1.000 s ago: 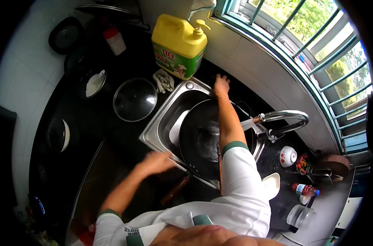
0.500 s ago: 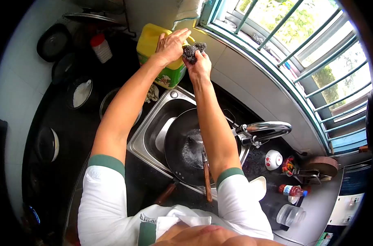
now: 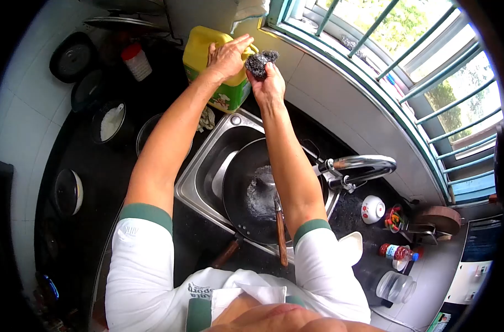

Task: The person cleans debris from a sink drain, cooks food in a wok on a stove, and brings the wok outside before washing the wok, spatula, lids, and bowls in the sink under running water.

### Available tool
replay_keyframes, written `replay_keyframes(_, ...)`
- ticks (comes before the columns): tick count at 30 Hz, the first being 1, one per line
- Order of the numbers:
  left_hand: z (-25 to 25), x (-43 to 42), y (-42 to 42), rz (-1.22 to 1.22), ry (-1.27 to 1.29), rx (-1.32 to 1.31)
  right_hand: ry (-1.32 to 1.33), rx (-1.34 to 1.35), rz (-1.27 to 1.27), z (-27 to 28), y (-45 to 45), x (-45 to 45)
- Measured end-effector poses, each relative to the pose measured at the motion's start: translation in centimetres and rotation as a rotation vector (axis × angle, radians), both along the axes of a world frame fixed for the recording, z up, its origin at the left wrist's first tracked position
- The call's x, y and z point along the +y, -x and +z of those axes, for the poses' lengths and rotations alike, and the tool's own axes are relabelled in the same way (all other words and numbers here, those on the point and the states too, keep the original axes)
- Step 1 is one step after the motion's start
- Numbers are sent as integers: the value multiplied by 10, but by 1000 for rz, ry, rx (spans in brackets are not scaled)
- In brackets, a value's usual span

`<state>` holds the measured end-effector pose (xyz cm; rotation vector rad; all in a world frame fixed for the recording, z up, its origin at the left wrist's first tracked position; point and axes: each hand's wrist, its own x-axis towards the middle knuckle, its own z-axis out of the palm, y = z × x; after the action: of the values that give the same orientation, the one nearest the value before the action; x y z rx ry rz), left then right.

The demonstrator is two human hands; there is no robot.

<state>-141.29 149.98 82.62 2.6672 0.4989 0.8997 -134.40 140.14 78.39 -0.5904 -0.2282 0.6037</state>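
Observation:
My left hand lies over the top of a yellow jug with a green label, its fingers stretched out toward the jug's handle. Just to its right, my right hand is closed on a dark steel wool scourer, holding it up close to the jug. Below my forearms a black wok sits in the steel sink, with water or suds in its bottom. A spatula with a wooden handle leans in the wok.
A chrome faucet arches at the sink's right. On the right counter are a flowered bowl, a bottle with a blue cap and a clear jar. Leftward stand a pot of white contents and a red-lidded jar. Window bars run upper right.
My left hand stays over the jug and my right hand keeps the steel wool scourer beside it, turned slightly. The whole view has shifted a little.

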Motion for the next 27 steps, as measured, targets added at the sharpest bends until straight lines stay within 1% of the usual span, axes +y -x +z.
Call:
replay_keyframes(2, -10, 7, -7, 47, -109, -14, 1, 9, -19, -10, 12, -14)
replay_keyframes(4, -8, 16, -10, 16, -25, 48, 115, -70, -26, -27, 38, -45)
replay_keyframes(5, 12, 7, -3, 58, 93, 199, 226, -175, 19, -48, 51, -67)
replay_keyframes(6, 23, -1, 0, 100, 204, 351, 455, -244, -14, -65, 74, -95)
replay_keyframes(7, 7, 2, -5, -18, 184, 47, 673, -527, -104, -130, 76, -115)
replay_keyframes(8, -6, 9, -7, -128, 165, -268, 827, -601, -38, -132, 100, -147)
replay_keyframes(9, -12, 10, -2, -146, 78, -189, 980, -711, -84, -147, 121, -173)
replay_keyframes(10, -16, 12, 2, -165, -12, -116, 1113, -756, -29, -136, 142, -201)
replay_keyframes(12, -44, 20, 15, -362, -69, -306, 1162, -863, -62, -127, 152, -257)
replay_keyframes(14, -52, -28, 67, -286, 147, -215, 1136, -723, -302, -87, 135, -324)
replay_keyframes(15, -49, -61, 100, -283, 396, -130, 1119, -657, -493, -84, 112, -356)
replay_keyframes(16, -80, -68, 123, -298, 386, -155, 1018, -624, -729, -101, 74, -390)
replay_keyframes(17, -110, -83, 155, -303, 540, -114, 1198, -467, -795, -91, 46, -412)
replay_keyframes(18, -120, -115, 188, -271, 794, 11, 1307, -517, -871, -98, 12, -429)
replay_keyframes(19, -132, -140, 219, -212, 718, 168, 1225, -361, -982, -128, -32, -438)
replay_keyframes(20, -140, -166, 247, -186, 744, 267, 978, 14, -557, -98, -33, -425)
replay_keyframes(21, -152, -187, 267, -111, 828, 380, 868, -174, -428, -106, -46, -420)
replay_keyframes(22, -153, -209, 280, -84, 917, 535, 739, -355, -301, -115, -59, -412)
replay_keyframes(23, -173, -227, 297, -76, 1011, 553, 857, -319, -354, -119, -48, -414)
replay_keyframes(24, -176, -245, 307, -99, 953, 615, 981, -281, -409, -115, -26, -422)
replay_keyframes(25, -176, -260, 310, -139, 878, 738, 1012, -479, -286, -99, 15, -416)
replay_keyframes(26, -180, -276, 318, -133, 676, 657, 1036, -685, -344, -115, 49, -409)
replay_keyframes(27, -175, -285, 316, -95, 683, 704, 1218, -504, -60, -108, 86, -396)
